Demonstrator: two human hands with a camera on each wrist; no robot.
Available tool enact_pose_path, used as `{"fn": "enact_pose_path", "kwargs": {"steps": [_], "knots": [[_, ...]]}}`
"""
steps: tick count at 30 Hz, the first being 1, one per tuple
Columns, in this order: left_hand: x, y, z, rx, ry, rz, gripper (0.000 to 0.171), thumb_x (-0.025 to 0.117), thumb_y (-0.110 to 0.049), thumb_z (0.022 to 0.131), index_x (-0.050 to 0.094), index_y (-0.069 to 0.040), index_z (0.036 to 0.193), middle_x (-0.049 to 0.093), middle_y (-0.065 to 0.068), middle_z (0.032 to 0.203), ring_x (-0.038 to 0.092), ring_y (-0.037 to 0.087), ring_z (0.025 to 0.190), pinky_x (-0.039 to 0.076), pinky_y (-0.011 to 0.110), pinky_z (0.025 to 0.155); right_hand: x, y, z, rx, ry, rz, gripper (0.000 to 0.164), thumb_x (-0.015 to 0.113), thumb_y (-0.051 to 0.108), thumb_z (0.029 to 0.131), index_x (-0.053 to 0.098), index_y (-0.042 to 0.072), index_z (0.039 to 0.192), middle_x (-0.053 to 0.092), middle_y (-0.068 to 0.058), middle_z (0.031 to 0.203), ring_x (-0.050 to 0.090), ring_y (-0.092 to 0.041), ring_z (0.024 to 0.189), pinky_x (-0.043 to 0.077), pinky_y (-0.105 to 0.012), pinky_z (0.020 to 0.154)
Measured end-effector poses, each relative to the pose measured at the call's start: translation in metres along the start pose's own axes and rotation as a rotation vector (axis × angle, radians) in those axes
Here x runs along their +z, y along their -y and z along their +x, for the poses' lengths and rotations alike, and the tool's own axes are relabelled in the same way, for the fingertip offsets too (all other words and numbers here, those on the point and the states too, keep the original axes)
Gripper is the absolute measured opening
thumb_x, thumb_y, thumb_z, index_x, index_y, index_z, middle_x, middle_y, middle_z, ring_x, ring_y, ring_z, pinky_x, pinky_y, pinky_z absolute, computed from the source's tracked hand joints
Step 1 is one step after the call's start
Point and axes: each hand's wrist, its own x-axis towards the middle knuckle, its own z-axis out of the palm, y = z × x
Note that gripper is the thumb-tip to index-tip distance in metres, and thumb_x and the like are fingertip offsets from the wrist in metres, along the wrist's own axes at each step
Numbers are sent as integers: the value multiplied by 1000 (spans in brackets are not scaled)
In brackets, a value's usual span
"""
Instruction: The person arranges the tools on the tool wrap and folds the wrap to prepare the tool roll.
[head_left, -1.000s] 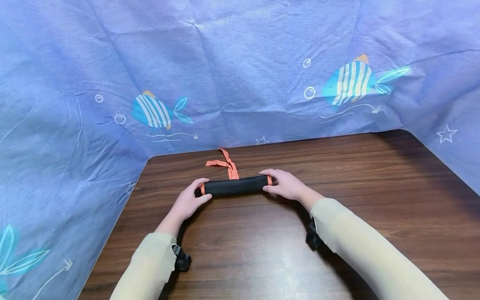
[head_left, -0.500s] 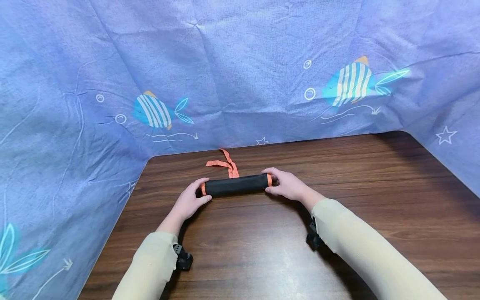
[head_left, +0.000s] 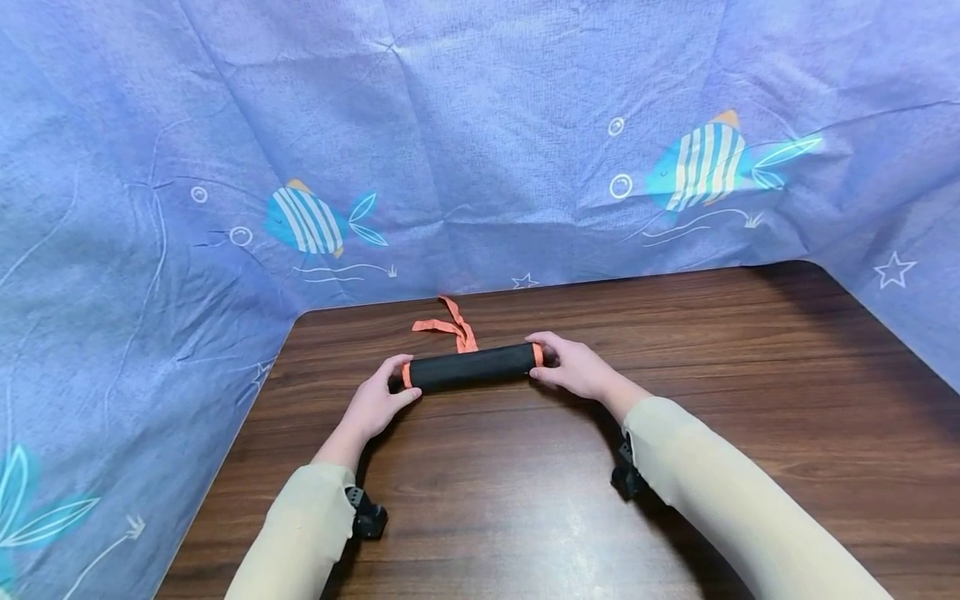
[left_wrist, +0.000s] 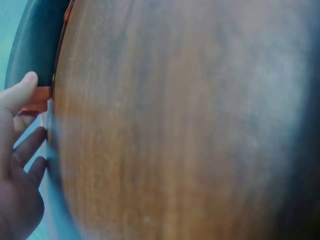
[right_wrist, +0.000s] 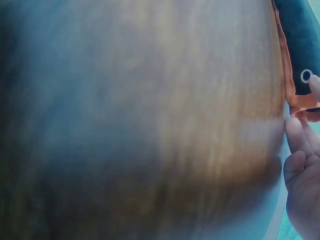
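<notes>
A black roll (head_left: 474, 367) with orange-trimmed ends lies crosswise on the brown table, its right end slightly farther back. Orange ties (head_left: 467, 337) trail from its far side. At the left end my left hand (head_left: 378, 402) grips it, thumb on the near side and fingers behind. My right hand (head_left: 577, 368) holds the other end the same way. The left wrist view shows the thumb against the dark roll (left_wrist: 36, 47) beside its orange edging (left_wrist: 42, 93). A metal eyelet (right_wrist: 306, 76) shows by the right thumb in the right wrist view, with orange trim (right_wrist: 287, 65) along the edge.
The wood-grain table (head_left: 480, 483) runs back to a blue fish-print curtain (head_left: 480, 150) behind and at both sides. Small black devices (head_left: 367, 515) are strapped at both wrists, below the pale sleeves (head_left: 296, 533).
The right end of the roll and my right hand have shifted slightly away from me, so the roll slants a little more. The left hand has barely moved; the ties lie as before.
</notes>
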Motion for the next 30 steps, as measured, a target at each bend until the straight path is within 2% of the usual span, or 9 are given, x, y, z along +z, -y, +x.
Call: {"fn": "enact_pose_path", "kwargs": {"steps": [9, 16, 23, 30], "knots": [[2, -2, 1, -19, -12, 19, 57, 66, -32, 88, 40, -21, 138, 53, 11, 128, 46, 32, 120, 32, 54, 97, 1, -1, 1, 24, 8, -1, 52, 66, 28, 87, 47, 17, 133, 64, -6, 111, 59, -18, 94, 41, -40, 84], [1, 2, 0, 4, -13, -19, 61, 66, -31, 88, 37, -21, 142, 52, 12, 130, 45, 32, 123, 31, 54, 98, -1, 0, 1, 50, 26, 23, 57, 66, 28, 87, 43, 17, 137, 63, -9, 114, 59, -21, 100, 41, -42, 86], [-2, 1, 0, 3, -26, -19, 61, 65, -29, 89, 36, -19, 142, 53, 13, 129, 45, 32, 122, 31, 54, 98, -3, 1, 2, 66, 20, 36, 59, 67, 29, 87, 42, 15, 139, 62, -10, 113, 59, -21, 94, 42, -42, 83], [-2, 2, 1, 13, -20, -18, 64, 66, -29, 88, 35, -16, 142, 52, 14, 129, 45, 33, 123, 30, 54, 99, -6, -3, 0, 63, -1, 50, 61, 69, 27, 85, 42, 11, 137, 63, -11, 113, 59, -22, 102, 41, -43, 88]]}}
